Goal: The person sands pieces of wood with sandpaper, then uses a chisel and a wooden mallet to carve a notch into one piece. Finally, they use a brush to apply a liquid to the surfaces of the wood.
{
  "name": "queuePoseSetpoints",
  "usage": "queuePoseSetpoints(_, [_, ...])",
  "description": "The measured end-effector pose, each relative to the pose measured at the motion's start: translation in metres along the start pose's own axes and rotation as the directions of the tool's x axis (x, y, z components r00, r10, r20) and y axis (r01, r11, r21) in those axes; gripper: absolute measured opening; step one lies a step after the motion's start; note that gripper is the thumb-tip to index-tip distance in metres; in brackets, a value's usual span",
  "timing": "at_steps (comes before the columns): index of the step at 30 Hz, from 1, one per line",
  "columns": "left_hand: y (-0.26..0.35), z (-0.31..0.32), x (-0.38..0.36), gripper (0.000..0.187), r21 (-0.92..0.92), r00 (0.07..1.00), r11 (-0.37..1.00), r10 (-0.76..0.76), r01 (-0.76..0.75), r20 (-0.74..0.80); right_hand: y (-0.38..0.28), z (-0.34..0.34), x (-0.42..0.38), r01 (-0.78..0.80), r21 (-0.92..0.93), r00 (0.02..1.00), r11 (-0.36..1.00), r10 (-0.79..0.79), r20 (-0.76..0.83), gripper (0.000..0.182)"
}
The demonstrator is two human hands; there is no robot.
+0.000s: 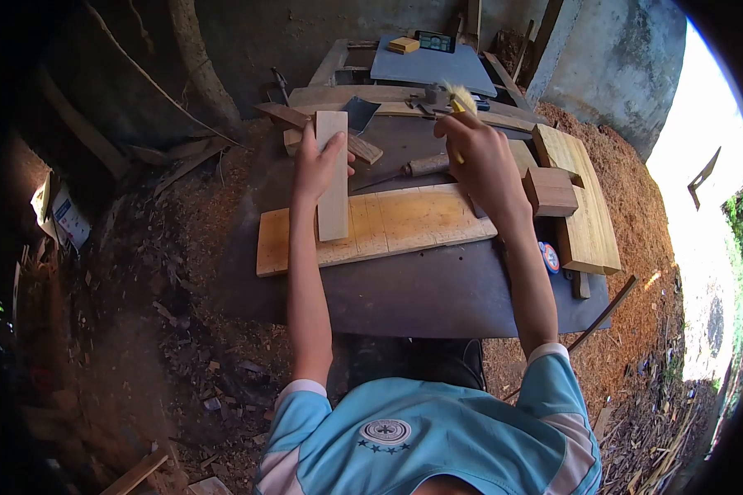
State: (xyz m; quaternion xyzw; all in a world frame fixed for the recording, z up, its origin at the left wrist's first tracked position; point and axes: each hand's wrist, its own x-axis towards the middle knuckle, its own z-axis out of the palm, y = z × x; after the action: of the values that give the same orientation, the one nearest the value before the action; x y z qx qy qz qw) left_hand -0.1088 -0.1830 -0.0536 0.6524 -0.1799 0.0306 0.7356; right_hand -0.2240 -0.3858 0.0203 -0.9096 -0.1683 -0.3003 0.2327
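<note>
My left hand (312,169) is closed around a pale, flat wooden strip (333,202), thumb on its face. The strip stands lengthwise away from me, its near end over a yellowish wooden board (421,216) that lies across the table. In my right hand (485,161) is a paintbrush (462,97) with a yellow handle, its light bristles pointing up and away. Below that hand lies a pointed tool with a wooden handle (427,166). Brown wood pieces (363,148) and a dark sheet (360,114) rest just beyond my left hand.
At the table's right are a brown wooden block (551,192), a thick light plank (593,227) and a round blue-and-red item (549,257). A grey-blue panel (425,68) at the back carries a phone (435,41) and a yellow block (404,44). Sawdust (636,198) covers the ground.
</note>
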Motion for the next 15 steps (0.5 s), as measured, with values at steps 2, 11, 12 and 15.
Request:
queuePoseSetpoints(2, [-0.003, 0.002, 0.000, 0.025, 0.055, 0.995, 0.994, 0.099, -0.098, -0.017, 0.005, 0.011, -0.005, -0.108, 0.001, 0.989, 0.994, 0.107, 0.106, 0.014])
queuePoseSetpoints(11, [-0.006, -0.030, 0.006, 0.051, -0.877, 0.727, -0.126, 0.620, 0.464, 0.296, -0.040, 0.110, 0.000, -0.207, 0.053, 0.931, 0.977, 0.180, 0.317, 0.012])
queuePoseSetpoints(12, [-0.002, -0.031, 0.003, 0.051, -0.885, 0.746, -0.116, 0.593, 0.450, 0.302, -0.038, 0.109, 0.014, -0.258, 0.287, 0.944, 0.923, 0.178, 0.277, 0.015])
queuePoseSetpoints(15, [0.012, -0.019, -0.006, 0.052, -0.925, 0.811, -0.117, 0.529, 0.362, 0.250, -0.031, 0.099, 0.034, -0.438, 0.282, 0.876, 0.854, 0.334, 0.348, 0.021])
